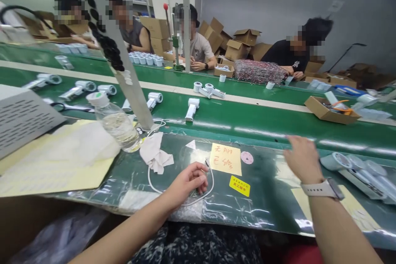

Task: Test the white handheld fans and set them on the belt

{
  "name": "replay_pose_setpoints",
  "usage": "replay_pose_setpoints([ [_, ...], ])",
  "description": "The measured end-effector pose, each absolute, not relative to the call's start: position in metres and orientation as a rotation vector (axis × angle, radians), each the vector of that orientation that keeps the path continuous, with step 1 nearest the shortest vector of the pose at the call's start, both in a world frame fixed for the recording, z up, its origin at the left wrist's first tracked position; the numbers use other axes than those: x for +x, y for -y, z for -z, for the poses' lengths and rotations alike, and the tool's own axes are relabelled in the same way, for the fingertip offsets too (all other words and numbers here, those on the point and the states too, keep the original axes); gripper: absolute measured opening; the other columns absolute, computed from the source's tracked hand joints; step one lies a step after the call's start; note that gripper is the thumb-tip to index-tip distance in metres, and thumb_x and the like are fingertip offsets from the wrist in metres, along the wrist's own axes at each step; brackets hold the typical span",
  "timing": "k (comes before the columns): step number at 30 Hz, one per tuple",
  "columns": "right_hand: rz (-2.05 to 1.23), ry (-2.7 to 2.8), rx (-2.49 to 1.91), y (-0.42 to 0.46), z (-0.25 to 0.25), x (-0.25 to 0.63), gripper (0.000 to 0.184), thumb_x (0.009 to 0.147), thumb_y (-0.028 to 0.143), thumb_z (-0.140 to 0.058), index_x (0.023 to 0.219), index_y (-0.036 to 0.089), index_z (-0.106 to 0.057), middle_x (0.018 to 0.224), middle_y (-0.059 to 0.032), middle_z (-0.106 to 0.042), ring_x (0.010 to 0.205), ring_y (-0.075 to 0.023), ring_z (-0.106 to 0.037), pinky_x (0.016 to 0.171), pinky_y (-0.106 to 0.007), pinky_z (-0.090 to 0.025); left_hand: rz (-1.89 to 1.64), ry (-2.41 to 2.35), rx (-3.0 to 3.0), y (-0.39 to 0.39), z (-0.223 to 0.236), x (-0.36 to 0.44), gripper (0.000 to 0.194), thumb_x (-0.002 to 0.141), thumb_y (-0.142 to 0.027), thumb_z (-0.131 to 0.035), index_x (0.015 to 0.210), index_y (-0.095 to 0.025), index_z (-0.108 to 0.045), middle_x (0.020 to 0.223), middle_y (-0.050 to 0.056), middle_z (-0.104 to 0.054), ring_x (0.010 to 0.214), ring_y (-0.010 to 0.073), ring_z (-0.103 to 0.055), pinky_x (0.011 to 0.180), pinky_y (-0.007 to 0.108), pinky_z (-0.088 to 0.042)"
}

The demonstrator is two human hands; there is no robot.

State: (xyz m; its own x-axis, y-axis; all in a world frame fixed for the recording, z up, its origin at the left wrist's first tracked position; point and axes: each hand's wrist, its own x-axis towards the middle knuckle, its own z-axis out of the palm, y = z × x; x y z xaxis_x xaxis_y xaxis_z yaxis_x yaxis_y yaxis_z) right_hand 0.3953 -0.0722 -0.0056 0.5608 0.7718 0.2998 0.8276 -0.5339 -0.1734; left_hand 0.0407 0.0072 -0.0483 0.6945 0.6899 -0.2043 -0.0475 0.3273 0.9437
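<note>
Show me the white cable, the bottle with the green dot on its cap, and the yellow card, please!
White cable [213, 182]: head view, on the curve of its loop.
Bottle [120, 127]: head view, on its clear body.
Yellow card [240, 186]: head view, on its printed middle.

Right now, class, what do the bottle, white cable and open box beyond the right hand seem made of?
Bottle: glossy plastic, or possibly glass; see-through sides.
White cable: smooth plastic or rubber sheath, perhaps, from its even loop.
Open box: matte cardboard, apparently; thin brown folded walls.
</note>
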Motion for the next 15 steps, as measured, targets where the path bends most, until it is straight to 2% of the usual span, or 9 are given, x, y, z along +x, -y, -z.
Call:
replay_pose_setpoints([
  [3, -0.032, 1.683, -2.350, 0.032, 0.011, 0.311, 0.028, 0.090, 0.023, -0.051, 0.107, 0.018, -0.072, 0.117, -0.0125, -0.074, 0.114, -0.0293, -0.063, 0.098, -0.041, -0.047, -0.550, -0.671, 1.169, -0.005, 0.048, 0.042, 0.044, 0.077, -0.054, -0.075, 0.099, -0.020, -0.058, 0.072, -0.001, -0.062, 0.061, 0.0128, -0.057, 0.061, 0.028, -0.045],
  [6, -0.249, 1.868, -2.264, 0.005, 0.015, 0.237, 0.026, 0.096, 0.028, -0.046, 0.095, 0.019, -0.071, 0.094, -0.0084, -0.077, 0.088, -0.0233, -0.070, 0.076, -0.033, -0.050, -0.693, -0.725, 1.499, 0.002, 0.038, 0.027, 0.025, 0.089, -0.046, -0.062, 0.090, -0.021, -0.061, 0.072, 0.003, -0.063, 0.067, 0.0166, -0.058, 0.068, 0.032, -0.049],
  [9, -0.367, 1.980, -2.231, -0.004, 0.017, 0.191, 0.021, 0.094, 0.028, -0.052, 0.094, 0.017, -0.070, 0.095, -0.0115, -0.076, 0.089, -0.0266, -0.071, 0.070, -0.033, -0.048, -0.681, -0.598, 2.075, 0.013, 0.027, -0.015, 0.015, 0.092, -0.026, -0.054, 0.088, -0.025, -0.068, 0.082, 0.009, -0.070, 0.081, 0.0230, -0.061, 0.081, 0.038, -0.050],
  [11, -0.410, 2.028, -2.216, -0.003, 0.018, 0.178, 0.018, 0.091, 0.023, -0.055, 0.100, 0.016, -0.069, 0.102, -0.0141, -0.075, 0.098, -0.0289, -0.070, 0.073, -0.034, -0.048, -0.676, -0.559, 2.211, 0.018, 0.025, -0.054, 0.022, 0.091, -0.017, -0.052, 0.098, -0.029, -0.069, 0.088, 0.008, -0.072, 0.086, 0.0244, -0.063, 0.084, 0.038, -0.051],
  [12, -0.425, 2.041, -2.210, -0.001, 0.019, 0.177, 0.018, 0.090, 0.020, -0.055, 0.102, 0.015, -0.069, 0.105, -0.0150, -0.074, 0.102, -0.0292, -0.069, 0.076, -0.034, -0.048, -0.604, -0.532, 2.261, 0.019, 0.025, -0.073, 0.024, 0.089, -0.017, -0.053, 0.100, -0.031, -0.069, 0.090, 0.007, -0.073, 0.087, 0.0243, -0.063, 0.084, 0.037, -0.052],
  [15, -0.465, 2.054, -2.196, 0.002, 0.020, 0.181, 0.019, 0.090, 0.014, -0.052, 0.101, 0.014, -0.067, 0.106, -0.0163, -0.072, 0.104, -0.0292, -0.068, 0.082, -0.034, -0.047, -0.662, -0.754, 2.349, 0.009, 0.024, -0.115, 0.024, 0.090, -0.017, -0.051, 0.088, -0.031, -0.070, 0.099, 0.007, -0.074, 0.101, 0.0254, -0.062, 0.091, 0.035, -0.050],
])
